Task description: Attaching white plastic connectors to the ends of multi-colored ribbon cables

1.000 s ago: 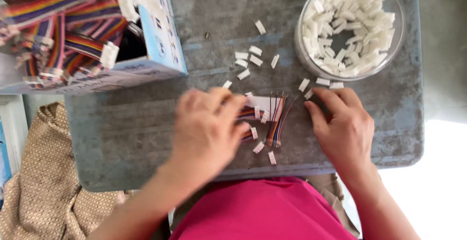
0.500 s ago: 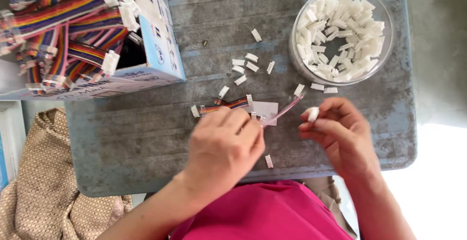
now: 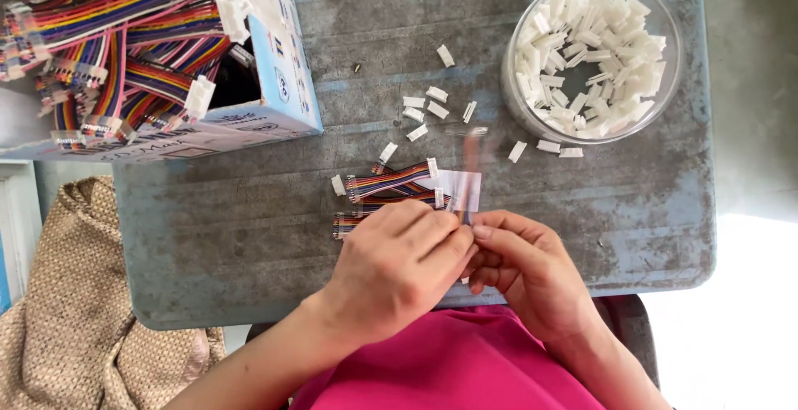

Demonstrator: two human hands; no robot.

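1. Several short rainbow ribbon cables (image 3: 391, 190) lie on the grey surface (image 3: 249, 244) just beyond both hands, long axes running left to right, white connectors (image 3: 459, 190) at their right ends.
2. Judged light, limp and thin-wired; best taken by the stiff connector end.
3. Left hand (image 3: 399, 265) and right hand (image 3: 532, 273) touch, fingertips pinched together; the grip's contents are hidden, so I cannot tell what it holds.
4. Clear bowl of white housings (image 3: 594, 53) stands far right; cable box (image 3: 274, 69) far left.

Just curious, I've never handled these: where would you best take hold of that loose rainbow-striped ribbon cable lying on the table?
Probably mid-length, across its flat band. The ribbon cable lies flat on the grey table, with white connectors at its ends, so a pinch from above on the two long edges looks safest. Come from its far side; the left hand and right hand crowd the near side.
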